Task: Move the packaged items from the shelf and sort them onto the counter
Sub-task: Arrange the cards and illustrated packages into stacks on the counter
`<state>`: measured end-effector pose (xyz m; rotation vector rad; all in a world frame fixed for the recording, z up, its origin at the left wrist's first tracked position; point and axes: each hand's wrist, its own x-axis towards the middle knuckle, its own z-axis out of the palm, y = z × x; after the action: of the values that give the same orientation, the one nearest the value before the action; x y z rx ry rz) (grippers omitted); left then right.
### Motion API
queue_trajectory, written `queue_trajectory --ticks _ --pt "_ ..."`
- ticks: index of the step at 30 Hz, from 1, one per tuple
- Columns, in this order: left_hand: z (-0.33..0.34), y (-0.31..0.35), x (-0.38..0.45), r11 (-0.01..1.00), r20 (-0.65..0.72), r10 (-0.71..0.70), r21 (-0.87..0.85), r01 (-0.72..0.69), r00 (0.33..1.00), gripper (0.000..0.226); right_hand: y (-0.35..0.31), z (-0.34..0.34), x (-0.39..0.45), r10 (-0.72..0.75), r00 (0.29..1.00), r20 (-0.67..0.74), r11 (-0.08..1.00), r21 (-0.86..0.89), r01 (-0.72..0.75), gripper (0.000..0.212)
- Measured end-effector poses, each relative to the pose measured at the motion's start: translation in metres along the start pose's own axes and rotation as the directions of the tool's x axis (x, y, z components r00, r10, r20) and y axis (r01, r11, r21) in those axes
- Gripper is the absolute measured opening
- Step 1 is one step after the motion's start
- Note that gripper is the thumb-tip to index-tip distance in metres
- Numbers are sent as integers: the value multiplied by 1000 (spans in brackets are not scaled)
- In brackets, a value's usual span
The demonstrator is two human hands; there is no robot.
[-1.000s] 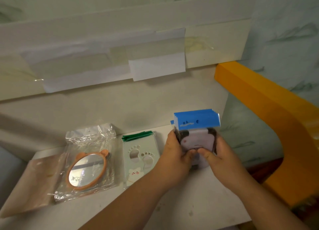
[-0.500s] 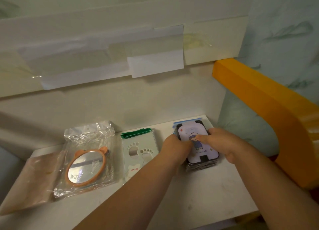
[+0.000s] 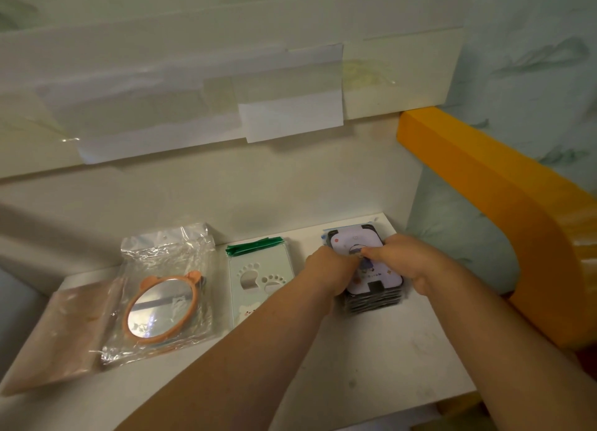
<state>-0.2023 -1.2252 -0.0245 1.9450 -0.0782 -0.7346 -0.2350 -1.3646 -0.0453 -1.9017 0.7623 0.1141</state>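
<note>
White counter (image 3: 371, 362) across lower frame, brownish packet (image 3: 61, 330) at left, bagged orange mirror (image 3: 161, 304), green-topped paw-print pack (image 3: 258, 278) centre, card stack (image 3: 374, 288) at right.

Orange-rimmed mirror (image 3: 160, 308); green-topped paw-print pack (image 3: 260, 282).

Bare counter (image 3: 371, 366) lies open before me. The back row is filled: mirror bag (image 3: 168, 288), paw card (image 3: 261, 285), card stack (image 3: 371, 278). Shelf (image 3: 226, 85) overhangs behind; orange rail (image 3: 504, 211) blocks my right.
</note>
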Motion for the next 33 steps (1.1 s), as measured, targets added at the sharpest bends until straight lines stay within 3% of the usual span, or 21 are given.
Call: queue_trajectory --ticks 7,11,14,17,20,33 --pt "6 -12 -5 998 -120 -39 -50 33 992 31 20 -2 -26 -60 993 -105 998 20 62 50" --pt "17 -20 -16 999 -29 -12 -46 10 999 30 30 0 -52 -193 981 -4 978 76 192 30" --pt "20 -29 -21 988 -63 29 -153 -38 998 33 35 1 -64 -300 951 73 950 111 291 45" --pt "22 -32 -31 977 -101 94 -184 -111 990 40 51 4 -59 -340 939 43 939 -47 342 63" --pt "28 -36 -34 979 -136 144 -127 -162 980 42 59 10 -49 -411 907 -90 895 -232 382 54" --pt "28 -21 -39 991 -129 105 -71 -114 986 32 51 7 -44 -443 889 -116 865 -316 390 58"
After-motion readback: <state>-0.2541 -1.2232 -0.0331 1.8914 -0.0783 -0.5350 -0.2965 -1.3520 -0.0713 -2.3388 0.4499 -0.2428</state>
